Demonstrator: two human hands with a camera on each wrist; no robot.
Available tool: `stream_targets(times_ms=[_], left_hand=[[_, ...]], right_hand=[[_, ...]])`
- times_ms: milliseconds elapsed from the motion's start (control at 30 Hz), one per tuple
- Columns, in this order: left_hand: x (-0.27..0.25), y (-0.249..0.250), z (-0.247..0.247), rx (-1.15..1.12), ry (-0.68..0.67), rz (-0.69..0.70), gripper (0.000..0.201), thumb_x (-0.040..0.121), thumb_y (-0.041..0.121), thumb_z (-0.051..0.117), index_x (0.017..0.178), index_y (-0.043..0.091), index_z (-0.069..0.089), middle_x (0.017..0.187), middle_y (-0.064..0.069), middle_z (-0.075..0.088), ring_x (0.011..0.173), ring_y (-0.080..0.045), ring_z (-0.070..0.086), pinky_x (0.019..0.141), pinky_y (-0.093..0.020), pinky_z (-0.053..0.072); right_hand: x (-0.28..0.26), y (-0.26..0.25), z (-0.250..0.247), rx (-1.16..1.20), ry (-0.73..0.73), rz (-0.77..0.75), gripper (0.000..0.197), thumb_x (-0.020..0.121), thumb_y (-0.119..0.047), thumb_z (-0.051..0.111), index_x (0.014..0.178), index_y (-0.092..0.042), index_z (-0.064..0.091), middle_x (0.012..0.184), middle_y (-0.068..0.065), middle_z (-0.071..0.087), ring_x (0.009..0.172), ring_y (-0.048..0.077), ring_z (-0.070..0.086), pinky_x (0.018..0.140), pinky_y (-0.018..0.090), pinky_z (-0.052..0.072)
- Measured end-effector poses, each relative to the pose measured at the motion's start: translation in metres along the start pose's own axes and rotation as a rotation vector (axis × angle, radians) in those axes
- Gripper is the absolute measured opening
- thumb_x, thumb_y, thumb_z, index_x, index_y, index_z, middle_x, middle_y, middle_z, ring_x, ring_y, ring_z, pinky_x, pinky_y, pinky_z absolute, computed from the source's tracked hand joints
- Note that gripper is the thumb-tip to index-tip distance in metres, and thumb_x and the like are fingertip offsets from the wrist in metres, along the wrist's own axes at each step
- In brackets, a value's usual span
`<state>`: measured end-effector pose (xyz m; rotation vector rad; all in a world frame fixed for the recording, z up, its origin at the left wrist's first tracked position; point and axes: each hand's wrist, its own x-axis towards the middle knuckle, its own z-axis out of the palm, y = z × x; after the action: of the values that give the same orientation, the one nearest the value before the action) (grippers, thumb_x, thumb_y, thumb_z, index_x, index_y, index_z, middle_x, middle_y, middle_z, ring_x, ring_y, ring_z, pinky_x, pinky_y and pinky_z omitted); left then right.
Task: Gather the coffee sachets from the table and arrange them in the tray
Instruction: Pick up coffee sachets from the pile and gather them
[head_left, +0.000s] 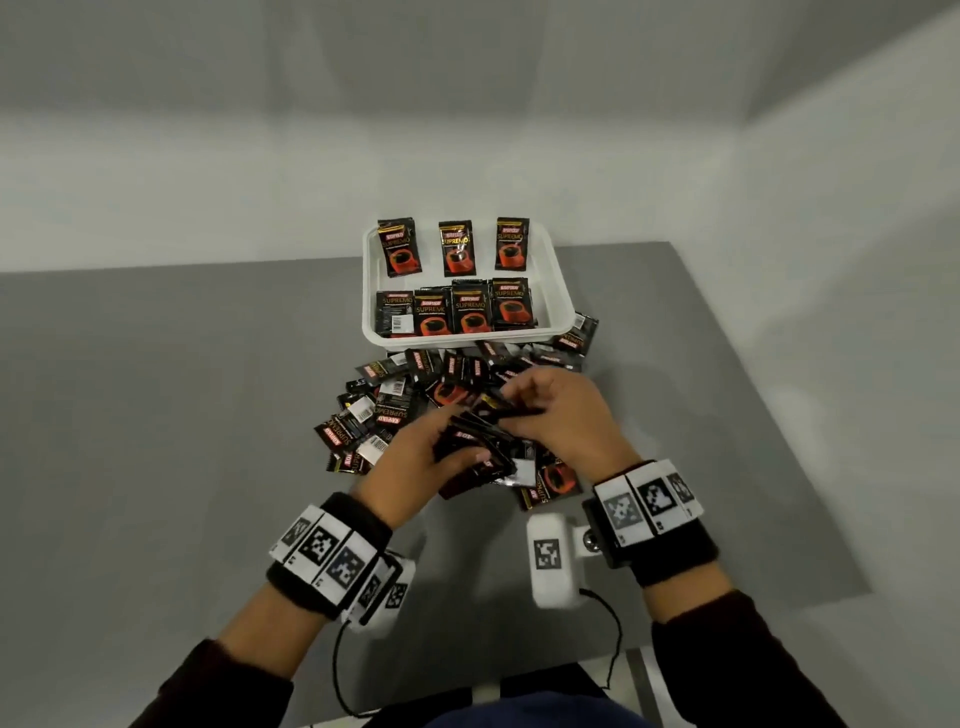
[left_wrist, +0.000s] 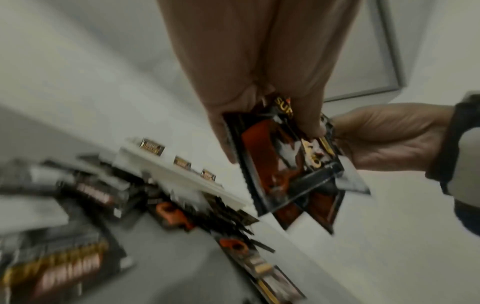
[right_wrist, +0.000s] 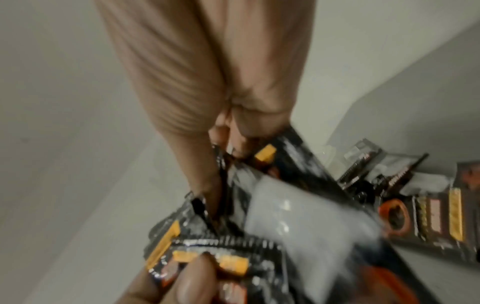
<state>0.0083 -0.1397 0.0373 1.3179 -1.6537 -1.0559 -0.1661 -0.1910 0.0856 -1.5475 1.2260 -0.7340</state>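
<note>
A white tray (head_left: 558, 291) stands at the table's far middle with several black-and-red coffee sachets (head_left: 457, 248) laid in two rows. A loose heap of sachets (head_left: 363, 415) lies on the grey table just in front of it. Above the heap, my left hand (head_left: 415, 462) grips a small stack of sachets (head_left: 480, 441) between thumb and fingers. My right hand (head_left: 561, 410) pinches the same stack from the right. In the left wrist view the held sachets (left_wrist: 285, 164) fan out below my fingers. The right wrist view shows the held sachets (right_wrist: 233, 236) blurred.
The grey table (head_left: 156, 415) ends at a right edge near the tray and heap. A pale wall rises behind the tray. Wrist cameras with cables (head_left: 556, 561) hang under both wrists near the front edge.
</note>
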Motion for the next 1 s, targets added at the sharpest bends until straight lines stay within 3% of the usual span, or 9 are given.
stream_targets(times_ms=[133,267,367,467,533,600,767,900,1000], left_hand=[[-0.006,-0.002,0.028,-0.372,0.169,-0.098,0.049,0.081,-0.002,0.063,0.114,0.026,0.040,0.110,0.007,0.055,0.101,0.002,0.058,0.089,-0.017,0.047],[-0.008,-0.008,0.037,-0.490,0.228,-0.163,0.062,0.082,-0.006,0.059,0.132,0.019,0.033,0.134,0.004,0.044,0.122,0.003,0.046,0.095,-0.016,0.043],[-0.010,-0.009,0.035,-0.770,0.322,-0.305,0.061,0.080,-0.001,0.056,0.134,0.016,0.036,0.114,-0.002,0.060,0.094,-0.006,0.064,0.074,-0.022,0.055],[-0.016,-0.007,0.026,-1.088,0.414,-0.390,0.059,0.079,0.008,0.053,0.135,0.018,0.036,0.099,-0.003,0.069,0.081,-0.017,0.067,0.069,-0.036,0.059],[-0.018,-0.006,0.023,-1.176,0.409,-0.408,0.058,0.082,0.014,0.051,0.138,0.017,0.035,0.120,-0.015,0.060,0.101,-0.029,0.060,0.084,-0.046,0.053],[-0.018,-0.001,0.024,-1.198,0.410,-0.416,0.052,0.087,0.018,0.045,0.138,0.015,0.035,0.135,-0.023,0.048,0.119,-0.039,0.050,0.098,-0.053,0.042],[-0.019,0.009,0.032,-1.297,0.371,-0.368,0.054,0.092,0.048,0.034,0.134,0.014,0.042,0.128,-0.008,0.060,0.117,-0.022,0.058,0.086,-0.033,0.054],[-0.016,0.013,0.035,-1.163,0.428,-0.388,0.085,0.071,0.056,0.063,0.141,0.018,0.034,0.138,-0.009,0.050,0.123,-0.025,0.052,0.101,-0.042,0.045],[-0.015,0.000,0.034,-1.188,0.571,-0.422,0.074,0.083,0.043,0.054,0.146,0.033,0.017,0.133,-0.011,0.053,0.107,-0.025,0.063,0.085,-0.039,0.053]], right_hand=[[-0.003,0.000,0.013,0.144,0.218,0.024,0.039,0.063,0.001,0.081,0.077,-0.023,0.054,0.080,0.001,0.064,0.073,0.009,0.062,0.069,0.020,0.052],[-0.006,-0.001,0.033,0.135,0.170,0.029,0.015,0.079,-0.022,0.072,0.084,-0.023,0.058,0.088,-0.003,0.064,0.082,0.004,0.061,0.078,0.019,0.049],[-0.004,-0.006,0.031,0.306,0.088,0.050,0.027,0.084,-0.033,0.064,0.105,-0.017,0.058,0.099,-0.008,0.065,0.091,-0.005,0.061,0.083,0.013,0.047],[-0.007,-0.004,0.029,0.165,-0.037,0.071,0.050,0.084,-0.046,0.057,0.127,-0.024,0.046,0.122,-0.008,0.054,0.115,0.004,0.052,0.094,0.015,0.040],[-0.014,-0.003,0.035,0.048,-0.162,0.040,0.050,0.093,-0.040,0.047,0.140,-0.027,0.035,0.134,-0.013,0.042,0.126,0.002,0.039,0.099,0.013,0.032],[-0.019,-0.002,0.047,-0.011,-0.249,-0.064,0.046,0.100,-0.029,0.036,0.145,-0.030,0.027,0.145,-0.015,0.028,0.133,-0.005,0.021,0.114,0.025,0.021],[-0.022,0.004,0.070,-0.470,-0.340,-0.178,0.048,0.102,-0.026,0.027,0.147,-0.035,0.014,0.152,-0.023,-0.014,0.140,0.004,-0.018,0.116,0.051,-0.010],[-0.023,0.005,0.065,-0.440,-0.368,-0.251,0.057,0.101,-0.022,0.032,0.146,-0.035,0.000,0.152,-0.019,-0.016,0.142,0.004,-0.015,0.117,0.051,-0.005],[-0.027,0.007,0.059,-0.104,-0.498,-0.249,0.085,0.095,-0.015,0.050,0.138,-0.044,-0.017,0.155,-0.015,-0.001,0.143,0.001,0.005,0.120,0.038,0.012]])
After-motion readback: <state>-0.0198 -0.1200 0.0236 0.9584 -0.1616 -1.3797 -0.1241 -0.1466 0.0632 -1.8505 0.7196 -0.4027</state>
